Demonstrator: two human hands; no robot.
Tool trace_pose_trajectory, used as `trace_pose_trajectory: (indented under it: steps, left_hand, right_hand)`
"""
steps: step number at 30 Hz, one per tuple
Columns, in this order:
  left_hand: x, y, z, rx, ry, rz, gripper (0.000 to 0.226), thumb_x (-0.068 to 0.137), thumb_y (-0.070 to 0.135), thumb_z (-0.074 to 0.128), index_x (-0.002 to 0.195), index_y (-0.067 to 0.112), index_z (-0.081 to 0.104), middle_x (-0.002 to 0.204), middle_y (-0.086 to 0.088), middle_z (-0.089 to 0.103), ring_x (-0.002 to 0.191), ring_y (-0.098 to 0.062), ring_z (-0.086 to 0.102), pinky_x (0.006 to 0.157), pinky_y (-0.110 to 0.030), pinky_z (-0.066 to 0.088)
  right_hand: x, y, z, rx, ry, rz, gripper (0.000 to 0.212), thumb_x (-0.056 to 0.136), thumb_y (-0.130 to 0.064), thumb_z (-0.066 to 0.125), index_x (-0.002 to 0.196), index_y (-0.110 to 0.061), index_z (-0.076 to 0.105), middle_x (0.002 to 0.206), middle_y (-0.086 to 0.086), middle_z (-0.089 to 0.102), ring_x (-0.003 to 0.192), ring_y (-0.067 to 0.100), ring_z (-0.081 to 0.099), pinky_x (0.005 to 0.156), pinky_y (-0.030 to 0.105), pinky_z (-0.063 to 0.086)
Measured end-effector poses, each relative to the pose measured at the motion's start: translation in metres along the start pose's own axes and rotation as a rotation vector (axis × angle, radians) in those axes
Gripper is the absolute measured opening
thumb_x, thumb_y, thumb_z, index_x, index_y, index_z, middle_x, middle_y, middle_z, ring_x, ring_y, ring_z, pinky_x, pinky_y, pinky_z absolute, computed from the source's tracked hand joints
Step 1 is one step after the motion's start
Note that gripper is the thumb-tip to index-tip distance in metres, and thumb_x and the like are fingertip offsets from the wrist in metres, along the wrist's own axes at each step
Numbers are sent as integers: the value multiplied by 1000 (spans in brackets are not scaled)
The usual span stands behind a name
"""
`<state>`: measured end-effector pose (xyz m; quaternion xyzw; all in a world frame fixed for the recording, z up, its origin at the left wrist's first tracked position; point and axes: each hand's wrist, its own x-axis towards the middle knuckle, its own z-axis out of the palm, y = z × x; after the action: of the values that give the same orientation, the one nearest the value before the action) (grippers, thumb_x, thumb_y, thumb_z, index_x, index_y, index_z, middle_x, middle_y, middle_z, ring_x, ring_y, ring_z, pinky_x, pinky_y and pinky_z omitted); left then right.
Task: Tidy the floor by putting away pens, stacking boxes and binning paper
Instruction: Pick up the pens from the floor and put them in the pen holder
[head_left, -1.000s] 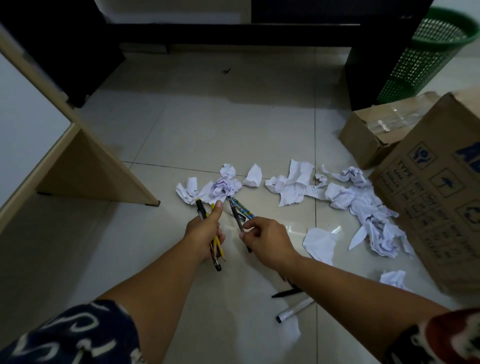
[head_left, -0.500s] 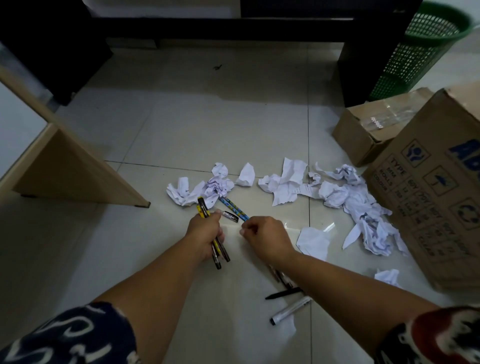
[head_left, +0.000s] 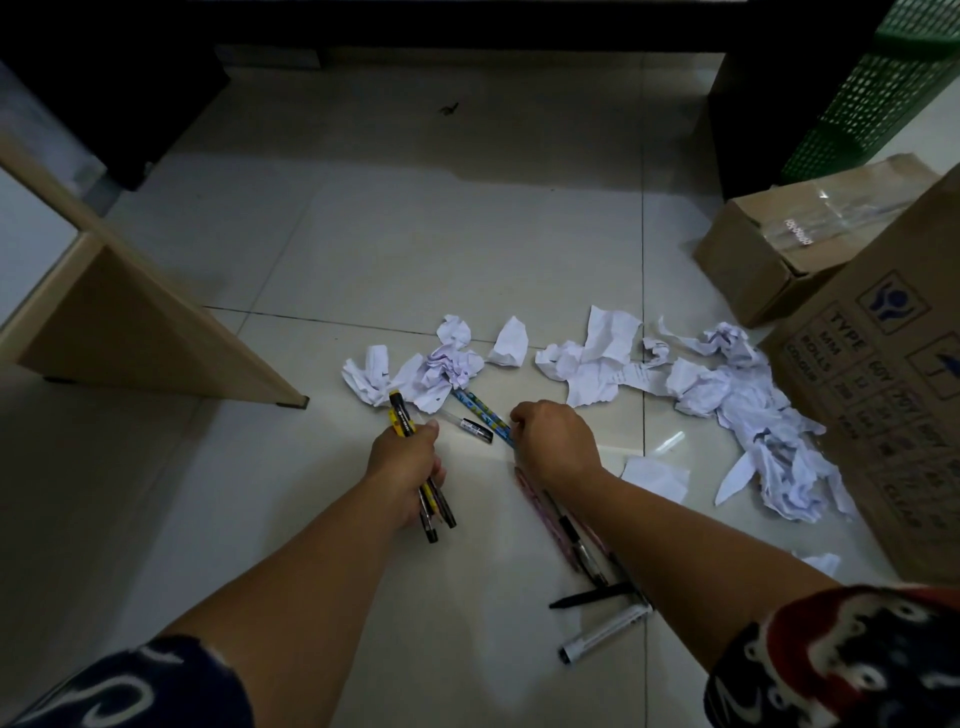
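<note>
Your left hand is clenched around a bundle of pens, black and yellow barrels together, their long axis running from about 11 o'clock, where the capped ends stand clear above your thumb, to 5 o'clock, where the tips poke out below the heel of your palm. Just to the 2 o'clock side of that fist, a blue patterned pen lies flat on the tiled floor, pointing from 10 o'clock, its far end tucked against a crumpled paper ball, down to 4 o'clock, where your right hand closes its curled fingers on the near end; the fingertips are turned under, so you cannot tell how firmly they pinch. A clear pen with a black cap rests between your two hands, apart from both, on nearly the same slant. Beneath your right forearm, more loose pens fan out toward 5 o'clock, with a black pen and a white marker lying crosswise at their lower end. Torn and crumpled white paper is strewn from 12 o'clock round to 3 o'clock of your hands. At 3 o'clock stands a large printed cardboard box, a smaller taped cardboard box behind it at 2 o'clock, and a green mesh bin farther off at 1 o'clock. A pale wooden panel leans at 9 o'clock.
</note>
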<state>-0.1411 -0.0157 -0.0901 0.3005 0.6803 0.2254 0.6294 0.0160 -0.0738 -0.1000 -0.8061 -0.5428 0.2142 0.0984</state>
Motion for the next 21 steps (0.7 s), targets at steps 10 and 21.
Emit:
trace_pose_trajectory:
  steps: [10,21]
  left_hand:
    - [0,0,0,53,26,27,21,94,19,59,77,11,49,55,-7,40,45,-19,38,48,-28,40]
    - [7,0,-6,71,51,44,18,93,19,58,80,9,52,57,-8,42,46,-21,41,51,-30,42]
  right_hand:
    - [3,7,-4,-113,57,4,13,83,-8,56,95,-12,59,91,7,63,84,28,61,61,30,35]
    - [15,-11,6,176,19,-106,35,82,2,51,114,-4,63,106,17,53,87,36,54,81,37,46]
